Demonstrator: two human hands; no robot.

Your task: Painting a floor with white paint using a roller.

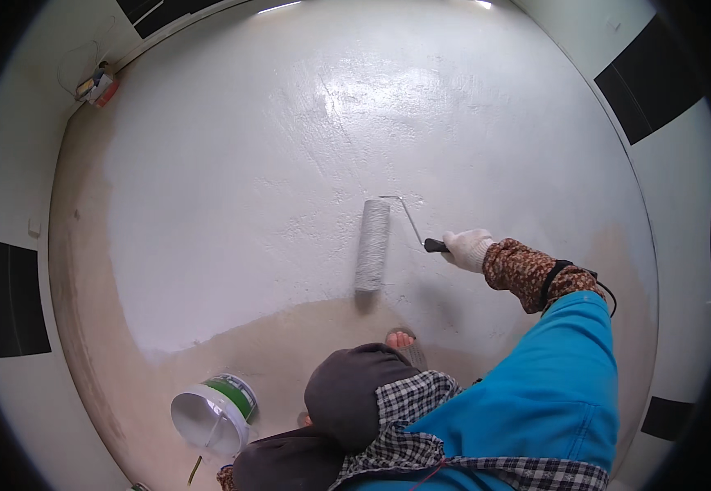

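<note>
My right hand point(467, 249), in a white knitted glove, is closed around the black handle of a paint roller point(372, 250). A bent metal rod runs from the handle to the far end of its long, wet, whitish sleeve. The sleeve is over the painted surface, near the edge where the pale wet coat point(232, 188) meets bare tan ground point(290, 335). Of my left arm only a scrap of patterned cuff point(225, 477) shows at the lower edge; the hand itself is out of sight. Close to that cuff is a white bucket point(208, 421) with a green band, tilted toward me in view.
My sandalled foot point(404, 340) stands at the coat's near edge, below the roller. A thin yellowish stick point(195, 470) shows beside the bucket. Small items point(99, 86) with a wire sit in the far left corner. Pale walls with dark panels point(650, 82) border the floor.
</note>
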